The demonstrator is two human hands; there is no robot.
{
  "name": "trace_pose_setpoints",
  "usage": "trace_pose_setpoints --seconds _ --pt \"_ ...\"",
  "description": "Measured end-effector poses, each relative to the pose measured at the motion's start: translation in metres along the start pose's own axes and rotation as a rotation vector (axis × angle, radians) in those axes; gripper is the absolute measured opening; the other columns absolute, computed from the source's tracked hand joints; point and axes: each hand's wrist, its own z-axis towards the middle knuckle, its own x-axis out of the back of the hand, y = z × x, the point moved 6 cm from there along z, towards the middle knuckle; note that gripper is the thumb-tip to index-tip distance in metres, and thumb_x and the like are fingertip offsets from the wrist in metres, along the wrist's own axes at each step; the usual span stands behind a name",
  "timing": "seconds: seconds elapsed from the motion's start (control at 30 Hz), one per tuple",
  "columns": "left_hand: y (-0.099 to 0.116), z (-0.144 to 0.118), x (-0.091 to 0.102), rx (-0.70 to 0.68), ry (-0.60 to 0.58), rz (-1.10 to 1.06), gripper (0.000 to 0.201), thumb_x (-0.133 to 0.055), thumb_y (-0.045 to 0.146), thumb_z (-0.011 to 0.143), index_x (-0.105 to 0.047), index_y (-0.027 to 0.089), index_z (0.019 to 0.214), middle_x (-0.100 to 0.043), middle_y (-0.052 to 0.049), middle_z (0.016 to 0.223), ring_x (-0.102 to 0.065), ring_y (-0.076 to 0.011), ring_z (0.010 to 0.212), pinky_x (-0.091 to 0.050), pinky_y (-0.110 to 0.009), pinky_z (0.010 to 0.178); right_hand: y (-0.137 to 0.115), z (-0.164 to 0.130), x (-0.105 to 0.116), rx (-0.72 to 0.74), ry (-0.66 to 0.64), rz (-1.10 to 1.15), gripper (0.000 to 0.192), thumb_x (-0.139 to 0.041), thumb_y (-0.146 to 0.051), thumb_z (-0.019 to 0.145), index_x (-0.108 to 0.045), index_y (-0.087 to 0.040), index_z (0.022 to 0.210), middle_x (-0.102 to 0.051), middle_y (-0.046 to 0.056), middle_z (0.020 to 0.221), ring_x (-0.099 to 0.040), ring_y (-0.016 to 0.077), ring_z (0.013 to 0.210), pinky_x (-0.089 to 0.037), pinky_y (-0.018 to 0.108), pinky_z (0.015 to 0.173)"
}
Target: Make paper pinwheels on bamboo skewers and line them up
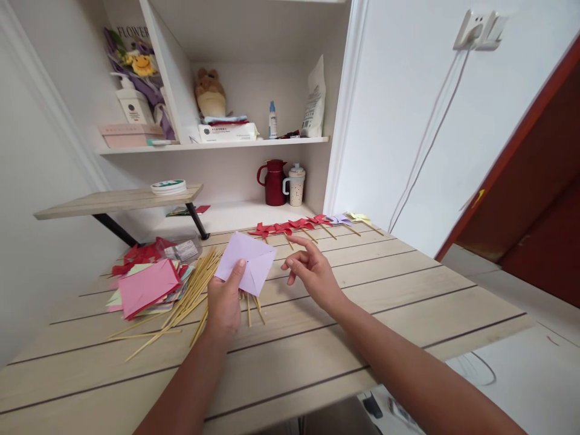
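Head view, left hand: the left hand (224,305) is raised just over the near middle of the counter (408,302), its back to the camera.
Left fingers: the fingers (238,267) are pinched on the near edge of a pale purple folded paper (247,261), thumb on top and the other fingers hidden beneath it.
Purple paper: it is held off the counter, tilted, its far corner pointing towards the shelves; creases show across its face.
Right hand: the right hand (310,272) hovers just right of the paper, apart from it, palm turned left.
Right fingers: loosely curled and spread, grasping nothing; the forefinger points left towards the paper's right edge without touching it.
Sticks: a loose heap of thin wooden sticks (188,296) lies on the counter left of and under the left hand, a few poking out near the wrist.
Paper pile: a stack of coloured sheets (147,287), pink on top, lies at the left beside the sticks, with red scraps (140,252) farther back.
Pinwheels: a row of finished paper pinwheels (294,227) on sticks, red, then purple and yellow, runs along the far edge of the counter.
Far shelves: a red jug (274,181) and a pale lidded mug (295,184) stand on the lower shelf; a soft toy (209,92) sits on the one above.
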Motion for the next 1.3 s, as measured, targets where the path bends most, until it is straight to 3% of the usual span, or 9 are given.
trace_pose_setpoints --seconds 0.17,0.33,0.47,0.77,0.93,1.3 --pt "-0.002 0.001 0.003 0.014 0.041 -0.017 0.046 -0.092 0.035 0.058 -0.075 0.014 0.096 -0.077 -0.008 0.098 -0.07 -0.0168 0.078 -0.054 -0.024 0.064 0.002 -0.004 -0.009 0.038 -0.061 -0.063 0.041 -0.062 -0.028 0.091 -0.054 -0.026 0.131 -0.066 -0.003 0.08 -0.061 0.0101 0.054 -0.052 0.028 0.061" --pt "-0.003 0.0 0.0 -0.01 -0.006 -0.016 0.046 -0.09 0.036 0.06 -0.075 0.014 0.097 -0.077 -0.008 0.098 -0.07 -0.0174 0.079 -0.054 -0.025 0.067 0.013 -0.014 -0.032 0.015 -0.224 -0.114 0.03 -0.061 -0.027 0.091 -0.062 -0.026 0.121 -0.061 -0.002 0.08 -0.057 0.0087 0.053 -0.051 0.024 0.052" --pt "-0.003 -0.002 -0.001 -0.014 -0.03 -0.023 0.047 -0.09 0.036 0.06 -0.075 0.013 0.098 -0.077 -0.008 0.095 -0.07 -0.0174 0.076 -0.053 -0.026 0.065 0.023 -0.02 -0.044 -0.004 -0.269 -0.105 0.024 -0.06 -0.026 0.091 -0.065 -0.026 0.115 -0.059 -0.002 0.081 -0.054 0.008 0.053 -0.052 0.022 0.05" --pt "-0.012 -0.006 -0.009 0.043 -0.165 0.036 0.039 -0.087 0.037 0.066 -0.076 0.014 0.096 -0.077 -0.008 0.096 -0.07 -0.0178 0.081 -0.054 -0.027 0.072 0.014 -0.011 -0.029 0.041 -0.095 -0.013 0.014 -0.071 -0.03 0.084 -0.067 -0.022 0.095 -0.059 -0.002 0.072 -0.056 0.0102 0.054 -0.052 0.022 0.046" --pt "-0.018 -0.006 -0.011 0.025 -0.234 0.101 0.032 -0.084 0.037 0.071 -0.076 0.014 0.091 -0.077 -0.009 0.098 -0.069 -0.0195 0.087 -0.053 -0.029 0.079 0.012 -0.01 -0.025 0.045 -0.068 -0.006 0.015 -0.074 -0.032 0.081 -0.069 -0.02 0.089 -0.063 -0.002 0.07 -0.054 0.0089 0.048 -0.049 0.022 0.045" --pt "-0.014 -0.008 -0.016 0.014 -0.229 0.021 0.036 -0.085 0.032 0.071 -0.076 0.016 0.101 -0.077 -0.007 0.101 -0.07 -0.0181 0.091 -0.051 -0.027 0.084 0.014 -0.008 -0.021 -0.048 -0.002 -0.04 0.026 -0.076 -0.043 0.078 -0.068 -0.019 0.074 -0.055 -0.004 0.058 -0.045 0.008 0.041 -0.035 0.023 0.039"
